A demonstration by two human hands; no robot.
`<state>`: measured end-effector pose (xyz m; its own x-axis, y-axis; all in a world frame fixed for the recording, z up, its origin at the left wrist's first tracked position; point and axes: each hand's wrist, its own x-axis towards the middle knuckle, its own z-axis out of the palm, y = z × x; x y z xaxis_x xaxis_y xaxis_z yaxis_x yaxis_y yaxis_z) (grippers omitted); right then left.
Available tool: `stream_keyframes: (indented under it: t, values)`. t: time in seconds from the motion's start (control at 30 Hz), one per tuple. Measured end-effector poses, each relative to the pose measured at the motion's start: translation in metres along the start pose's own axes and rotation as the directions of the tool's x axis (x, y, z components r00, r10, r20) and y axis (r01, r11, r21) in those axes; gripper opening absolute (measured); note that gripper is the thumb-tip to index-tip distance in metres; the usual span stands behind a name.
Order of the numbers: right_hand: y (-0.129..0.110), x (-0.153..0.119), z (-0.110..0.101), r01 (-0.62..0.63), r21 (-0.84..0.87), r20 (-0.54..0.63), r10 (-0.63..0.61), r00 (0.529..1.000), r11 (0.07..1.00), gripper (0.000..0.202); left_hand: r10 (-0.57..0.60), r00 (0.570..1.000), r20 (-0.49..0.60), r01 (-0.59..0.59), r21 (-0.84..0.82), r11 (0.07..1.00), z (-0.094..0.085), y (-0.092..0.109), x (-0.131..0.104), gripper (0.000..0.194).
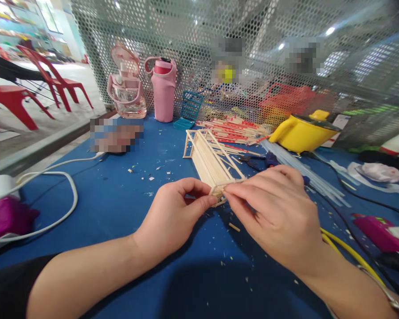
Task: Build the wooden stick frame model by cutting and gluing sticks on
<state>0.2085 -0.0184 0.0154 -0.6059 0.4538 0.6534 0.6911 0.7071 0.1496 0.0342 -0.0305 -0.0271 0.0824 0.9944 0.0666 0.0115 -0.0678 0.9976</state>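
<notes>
A long model made of thin pale wooden sticks (208,160) slants away over the blue table, with an open stick frame along its right side and far end. My left hand (177,210) pinches its near left corner between thumb and fingers. At the near right corner, my right hand (275,208) has thumb and fingertips pressed together against the sticks. Whether a small separate piece lies between those right fingertips is hidden. A short loose stick (234,227) rests on the table just below the model.
Red-tipped sticks (232,130) lie in a pile behind the model. Clear glue sticks (306,173), a yellow pot (301,133) and dark cables are at right. A pink bottle (164,93), a clear jug (128,97) and a blue stand (189,108) line the mesh. A white cable (75,190) curls left.
</notes>
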Motion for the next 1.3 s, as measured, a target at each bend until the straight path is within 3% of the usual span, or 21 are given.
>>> stream_keyframes:
  t: [0.5, 0.8, 1.03, 1.17, 1.3]
  values:
    - [-0.007, 0.003, -0.004, 0.026, -0.104, 0.057, -0.020, 0.998, 0.994, 0.011, 0.001, 1.000, 0.007, -0.001, 0.005, 1.000, 0.000, 0.001, 0.001, 0.016]
    - [-0.007, 0.002, -0.001, 0.015, -0.118, 0.017, -0.013, 1.000, 0.993, 0.009, 0.009, 1.000, -0.008, -0.009, 0.003, 1.000, 0.001, -0.003, 0.002, 0.014]
    - [-0.005, -0.002, -0.006, -0.021, -0.029, -0.040, 0.020, 0.999, 0.999, 0.007, -0.011, 1.000, -0.005, 0.011, -0.009, 1.000, 0.000, -0.003, 0.002, 0.014]
    - [-0.001, -0.003, -0.009, -0.074, 0.031, -0.101, 0.077, 0.992, 0.997, 0.011, -0.010, 1.000, 0.000, 0.010, 0.013, 1.000, 0.000, -0.004, 0.003, 0.013]
    - [0.010, -0.001, -0.019, -0.284, -0.013, -0.132, 0.280, 0.951, 0.959, 0.011, 0.001, 1.000, 0.015, -0.002, 0.042, 0.999, 0.000, -0.006, 0.003, 0.014]
